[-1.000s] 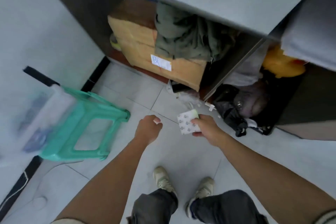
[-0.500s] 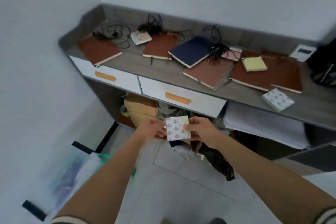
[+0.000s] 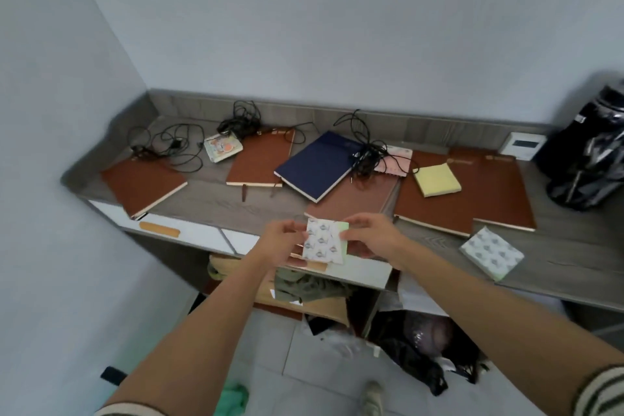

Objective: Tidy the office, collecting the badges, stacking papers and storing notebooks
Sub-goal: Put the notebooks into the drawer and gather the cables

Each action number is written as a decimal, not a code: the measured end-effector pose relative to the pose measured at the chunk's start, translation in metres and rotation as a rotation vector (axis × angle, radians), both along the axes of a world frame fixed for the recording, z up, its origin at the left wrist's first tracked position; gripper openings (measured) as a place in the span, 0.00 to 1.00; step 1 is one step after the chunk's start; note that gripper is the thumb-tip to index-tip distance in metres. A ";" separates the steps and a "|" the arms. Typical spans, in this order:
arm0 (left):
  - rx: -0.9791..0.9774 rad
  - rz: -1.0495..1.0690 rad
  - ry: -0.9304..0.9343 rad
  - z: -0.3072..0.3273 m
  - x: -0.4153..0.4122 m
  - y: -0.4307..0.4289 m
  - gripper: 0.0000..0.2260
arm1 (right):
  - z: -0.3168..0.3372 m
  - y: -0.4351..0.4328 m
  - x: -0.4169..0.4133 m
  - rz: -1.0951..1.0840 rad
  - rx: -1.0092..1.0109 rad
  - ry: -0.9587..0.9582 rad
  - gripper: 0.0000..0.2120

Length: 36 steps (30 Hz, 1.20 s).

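A person tidying an office holds a patterned pad (image 3: 320, 243) out over the front edge of the bench (image 3: 216, 194), in front of the navy notebook (image 3: 315, 165). The left hand (image 3: 280, 243) grips the pad's left edge and the right hand (image 3: 368, 236) its right edge. The fingers (image 3: 353, 223) on each side pinch the paper, though motion blur hides exactly how each one lies.

The step in hand looks like stacking papers. The best home is probably the matching pad (image 3: 491, 252), which lies in front and to the right of the navy notebook. To do it well, keep both pinches until the edges line up, then lower the pad flat so no sheets fan out.

Brown notebooks lie on both sides of the navy one: one far to its left (image 3: 143, 184), one just left (image 3: 260, 159), one under its near corner (image 3: 354, 201) and two overlapping to its right (image 3: 435, 204). A yellow note pad (image 3: 437, 179) rests on those two.

Black cables (image 3: 364, 152) trail over the navy notebook's far right corner, and more tangle behind and to its left. They could snag anything lifted from there.

Small gold marks on the brown covers are too small to read. The held pad shows only a repeated printed motif, with no legible writing.
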<state>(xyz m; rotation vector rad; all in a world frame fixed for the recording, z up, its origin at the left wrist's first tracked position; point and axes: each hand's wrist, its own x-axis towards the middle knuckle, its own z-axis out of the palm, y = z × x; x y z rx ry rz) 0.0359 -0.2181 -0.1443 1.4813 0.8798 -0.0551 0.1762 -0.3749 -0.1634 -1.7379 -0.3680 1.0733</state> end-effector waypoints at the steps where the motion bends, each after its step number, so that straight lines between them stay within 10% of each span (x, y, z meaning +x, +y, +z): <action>1: 0.005 -0.001 0.003 0.000 0.013 0.003 0.05 | 0.002 0.003 0.010 0.008 -0.014 -0.018 0.05; 5: 0.051 -0.082 -0.001 -0.002 0.066 0.012 0.08 | 0.003 0.009 0.052 -0.056 -0.038 -0.208 0.03; 10: 0.186 -0.219 0.025 -0.002 0.120 0.012 0.09 | 0.010 -0.027 0.124 -0.354 -0.381 -0.904 0.07; 16: 0.477 -0.437 -0.027 -0.009 0.159 0.016 0.09 | 0.011 -0.065 0.168 -0.300 -0.877 -0.697 0.39; 27: 0.307 -0.548 -0.076 -0.009 0.175 0.043 0.20 | 0.010 -0.068 0.157 -0.604 -0.589 -0.623 0.19; 36: 0.174 -0.442 -0.073 -0.013 0.170 0.043 0.09 | 0.044 -0.089 0.157 -0.876 -0.090 -0.440 0.07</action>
